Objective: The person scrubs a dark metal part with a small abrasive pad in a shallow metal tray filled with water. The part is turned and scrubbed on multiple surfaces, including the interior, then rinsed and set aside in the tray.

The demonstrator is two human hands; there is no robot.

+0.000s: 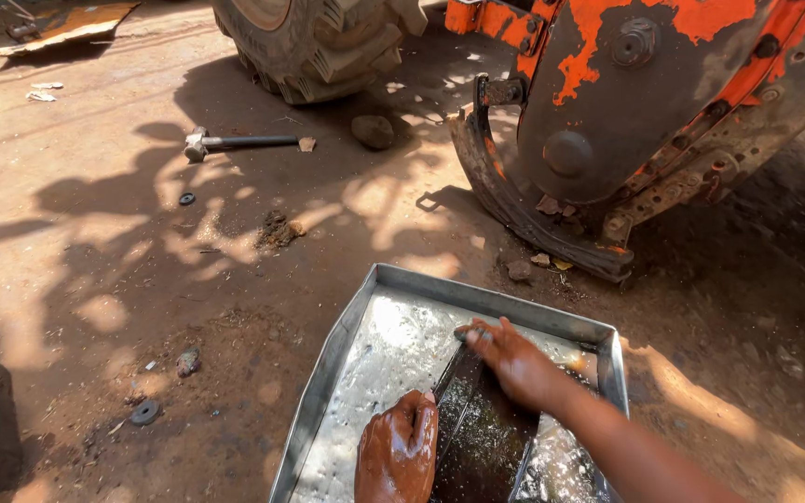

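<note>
both hands' fingers clamp a dark flat metal piece (477, 419) in the tray (328, 359): left hand (398, 452), right hand (514, 363).

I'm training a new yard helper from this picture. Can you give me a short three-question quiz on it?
1. True or false: both hands are inside the metal tray.
2. What lies on the dirt nearest the big tyre: A) hammer, B) bucket, C) rope?
3. Fill in: the left hand and right hand rest on a dark, flat, wet ____.

Key: 1 true; 2 A; 3 metal piece.
</note>
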